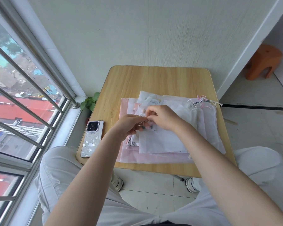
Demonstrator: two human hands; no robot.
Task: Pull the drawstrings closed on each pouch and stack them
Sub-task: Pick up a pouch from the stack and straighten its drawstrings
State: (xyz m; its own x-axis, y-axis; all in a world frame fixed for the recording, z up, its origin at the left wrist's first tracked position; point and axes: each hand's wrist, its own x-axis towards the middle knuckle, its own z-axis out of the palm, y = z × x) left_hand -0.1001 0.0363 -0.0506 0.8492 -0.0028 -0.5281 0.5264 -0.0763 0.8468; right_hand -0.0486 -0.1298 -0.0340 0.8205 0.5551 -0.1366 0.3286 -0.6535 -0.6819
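We see a white phone with a patterned case (91,139) on the light wooden bench (131,79), a small green plant (89,101) beside the barred window (23,98), and an orange stool (262,61).

Drawstring at fingers (142,119) too small to tell, maybe pinched; lower pouches (153,158) mostly covered

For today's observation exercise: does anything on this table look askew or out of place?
Two things. The pouches lie fanned with edges misaligned, not in a square stack, drawstrings tangled at the far right. The phone overhangs the table at its near left edge and could slip off.
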